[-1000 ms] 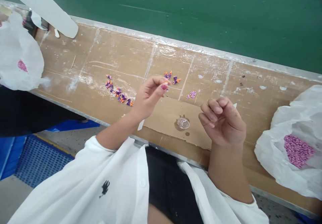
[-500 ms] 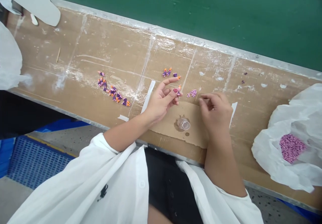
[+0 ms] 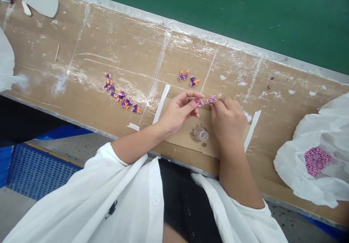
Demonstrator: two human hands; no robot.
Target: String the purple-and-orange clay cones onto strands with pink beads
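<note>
My left hand rests on the brown cardboard-covered bench, fingers curled, pinching a small purple piece near its fingertips. My right hand lies knuckles up beside it, its fingertips touching a little heap of pink beads; whether it holds any is hidden. A small clear cup sits between the two wrists. Beyond the hands lie two or three purple-and-orange pieces. A row of several more purple-and-orange pieces lies to the left.
A white plastic bag with a mass of pink beads lies at the right. White tape strips flank the hands. A green surface runs behind the bench. Another white bag shows at the left edge.
Both hands have come down from mid-air to the bench and closed toward each other. The right hand's fingertips have reached the pink bead heap; the left hand has curled beside it.
</note>
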